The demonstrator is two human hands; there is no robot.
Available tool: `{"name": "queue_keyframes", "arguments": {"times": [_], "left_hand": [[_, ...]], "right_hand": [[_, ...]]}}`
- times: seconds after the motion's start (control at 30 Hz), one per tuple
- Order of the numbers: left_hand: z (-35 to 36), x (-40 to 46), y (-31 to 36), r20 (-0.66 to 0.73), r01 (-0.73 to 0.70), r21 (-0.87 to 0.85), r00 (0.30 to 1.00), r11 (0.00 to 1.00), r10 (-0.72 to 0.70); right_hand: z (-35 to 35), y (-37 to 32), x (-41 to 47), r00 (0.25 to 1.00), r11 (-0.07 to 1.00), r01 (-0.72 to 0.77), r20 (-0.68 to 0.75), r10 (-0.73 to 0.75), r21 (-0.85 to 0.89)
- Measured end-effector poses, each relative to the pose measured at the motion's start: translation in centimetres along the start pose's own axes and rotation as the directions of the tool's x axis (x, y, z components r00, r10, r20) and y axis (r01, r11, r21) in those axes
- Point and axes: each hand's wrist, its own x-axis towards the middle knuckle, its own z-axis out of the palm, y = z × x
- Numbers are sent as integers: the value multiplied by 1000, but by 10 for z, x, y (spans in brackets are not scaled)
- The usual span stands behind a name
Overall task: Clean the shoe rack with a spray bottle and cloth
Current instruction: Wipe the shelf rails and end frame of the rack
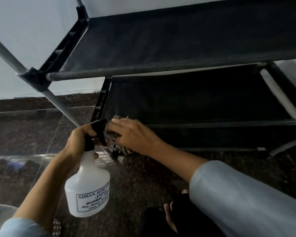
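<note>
— Black fabric shelves are seen on the rack [186, 43]; where is the cloth [115, 134] kept?
— It is pressed against the lower shelf's front left corner by the right hand [132, 134], whose fingers are laid fairly flat over it.
— And the bottle [87, 187]?
— It is gripped at the neck by the left hand [80, 139], fingers curled by the black trigger, and held just left of the cloth, above the speckled floor [143, 177].

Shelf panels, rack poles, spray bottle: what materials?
Shelf panels: likely matte black fabric; slight sag, dusty, no gloss.
Rack poles: look like grey metal tube; smooth sheen, black plastic joints.
Spray bottle: translucent white plastic, black plastic trigger.
</note>
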Motion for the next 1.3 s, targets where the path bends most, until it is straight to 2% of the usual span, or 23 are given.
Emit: {"name": "queue_keyframes", "arguments": {"times": [0.1,0.37,0.47,0.53,0.7,0.8,0.9,1.0,1.07,1.23,1.3], "left_hand": [[1,1,-5,-20,-15,-20,1000,1000,14],[2,3,-6,-47,3,-51,999,999,-6],[12,-4,-4,3,-60,-88,998,994,60],[30,-9,-3,59,-91,-114,993,989,98],[72,-10,-6,162,-14,-140,986,990,37],[80,-4,-12,105,7,-201,994,979,14],[79,1,-15,37,9,-278,999,960,1],[79,2,-14,15,4,-268,1000,963,0],[80,1,-12,14,2,-267,1000,964,2],[111,-5,-6,85,-16,-215,996,976,35],[126,-7,-4,99,-31,-213,994,977,53]], "right_hand": [[-13,21,-29,992,992,121,27,-120,-41],[-75,73,-142,990,998,-49,129,55,-49],[-81,63,-132,994,997,-76,72,77,-28],[-72,44,-103,999,999,-43,15,44,-19],[-42,28,-63,997,997,-47,65,44,58],[-54,50,-113,998,999,-34,47,33,19],[-83,79,-192,986,986,-164,-12,164,41],[-113,94,-238,937,929,-348,12,349,127],[-117,92,-241,905,894,-418,-17,426,159],[-77,57,-199,755,797,-547,-262,601,255],[-62,47,-186,694,760,-587,-310,650,278]]}}
